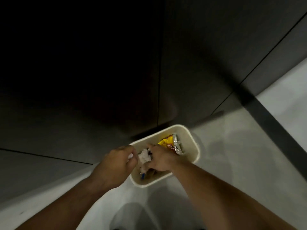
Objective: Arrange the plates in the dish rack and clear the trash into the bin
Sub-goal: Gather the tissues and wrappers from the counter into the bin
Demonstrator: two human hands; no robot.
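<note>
Left hand (116, 161) fisted on a scrap of white paper (130, 156), right hand (160, 161) clutching crumpled tissue (144, 157), both over the cream bin (193, 143). Beyond the right hand, yellow foil wrapper (172, 143) already inside. Best to release low, inside the rim. No plates in sight.

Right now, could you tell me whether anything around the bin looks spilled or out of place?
Nothing stands out. The cream bin sits upright on the floor, the yellow foil wrapper lies inside, and both hands hold crumpled white paper over its opening.
</note>
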